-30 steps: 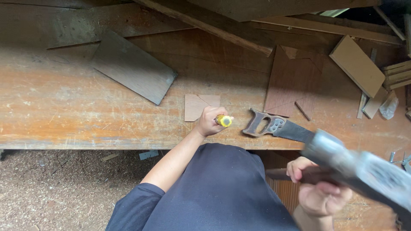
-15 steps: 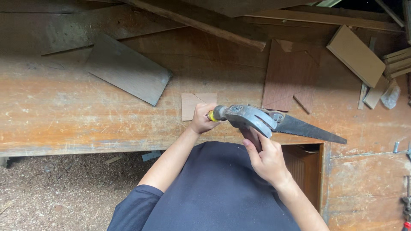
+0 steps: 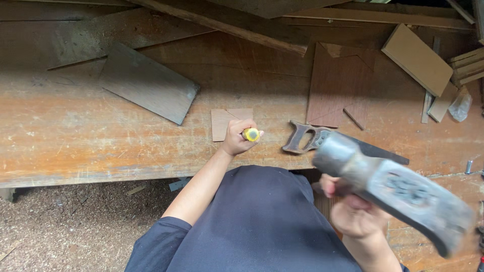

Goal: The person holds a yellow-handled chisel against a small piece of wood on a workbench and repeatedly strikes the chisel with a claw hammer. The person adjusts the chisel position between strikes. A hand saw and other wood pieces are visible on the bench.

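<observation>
Chisel [image 3: 251, 134] blade hidden inside left hand [image 3: 236, 138]; hammer [image 3: 398, 189] blurred.

Two bare hands were in view, a left hand [image 3: 236, 137] and a right hand [image 3: 355, 214]. There was one grey steel hammer [image 3: 390, 189], one yellow-capped tool handle [image 3: 251, 134] and one handsaw with a worn brown wooden grip [image 3: 302, 137]. On the one long orange-brown wooden bench [image 3: 75, 136] lay one large grey slanted board [image 3: 148, 83], one small square pale plywood piece [image 3: 224, 121], one tall reddish-brown panel [image 3: 335, 83] and one tan rectangular offcut [image 3: 417, 58].
</observation>
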